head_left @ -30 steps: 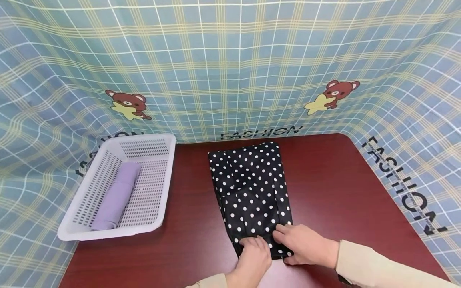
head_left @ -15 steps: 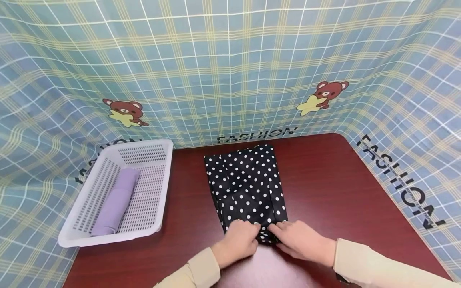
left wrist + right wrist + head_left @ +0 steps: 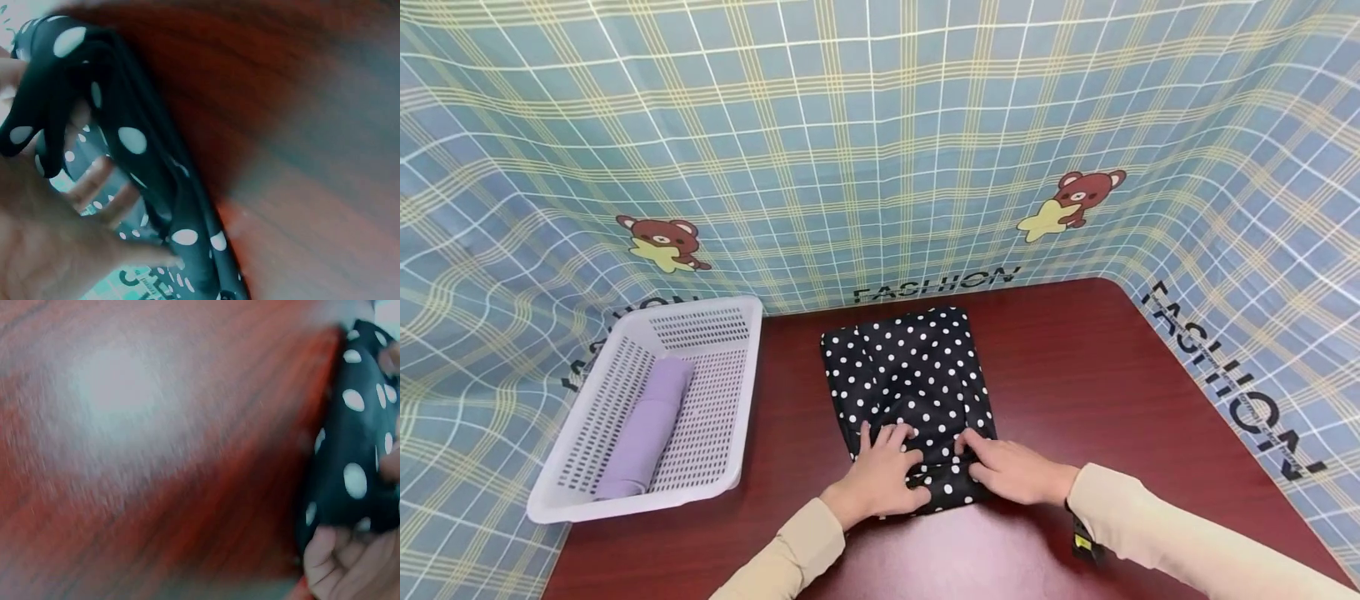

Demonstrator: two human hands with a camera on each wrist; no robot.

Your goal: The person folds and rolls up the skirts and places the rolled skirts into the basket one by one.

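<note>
A black cloth with white dots (image 3: 910, 383), folded into a long strip, lay in the middle of the dark red wooden table (image 3: 1112, 392). Its near end was rolled up into a small fat bundle, and both hands were on that bundle.

The left hand (image 3: 880, 475) sat at about 7 o'clock from the middle of the cloth. Its fingers (image 3: 887, 435) were spread flat and quite wide on top of the roll, pressing it down. In the left wrist view the dotted cloth (image 3: 144, 156) bunched up over the fingers (image 3: 94, 184), but that view was blurry, so I could not tell if the thumb tucked under the fold.

The right hand (image 3: 1011, 471) sat at about 5 o'clock from the middle of the cloth, just beside the left hand. Its fingers were bent a little and lay on the right end of the roll. In the right wrist view the curled fingers (image 3: 337, 562) seemed to grip the edge of the cloth (image 3: 356, 450), with the table (image 3: 156, 456) beside them.

A white plastic basket with little holes (image 3: 700, 321) stood at 9 o'clock, well apart from the cloth. A rolled pale purple cloth (image 3: 643, 429) lay inside it. A blue checked curtain with little brown bears (image 3: 880, 150) hung all around the table.
</note>
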